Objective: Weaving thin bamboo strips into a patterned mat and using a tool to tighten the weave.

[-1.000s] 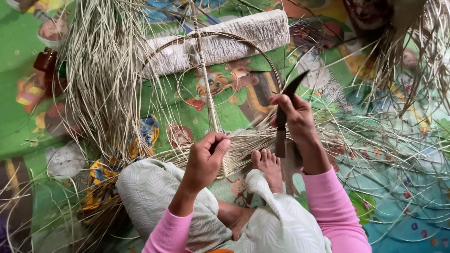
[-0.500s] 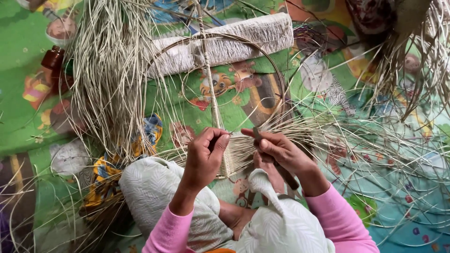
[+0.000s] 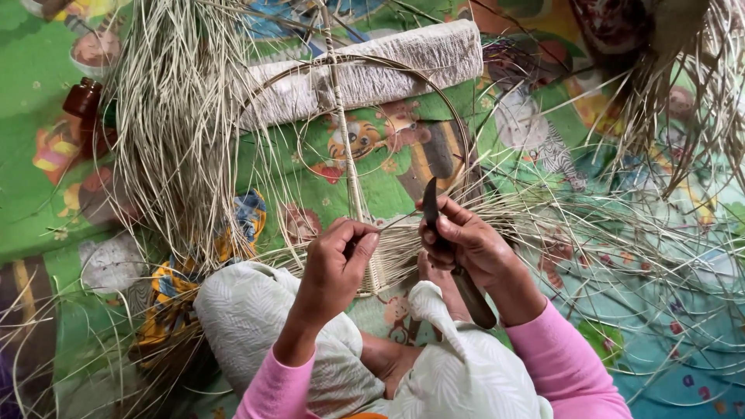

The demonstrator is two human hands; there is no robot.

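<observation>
Person seated on the floor, seen from above. Both arms in long pink sleeves, snug knit, cuffs ending just short of the wrists; left sleeve near bottom centre, right sleeve further right. Left hand and right hand bare, no rings or bands visible. Legs in loose white trousers with faint leaf print. One bare foot shows.
</observation>
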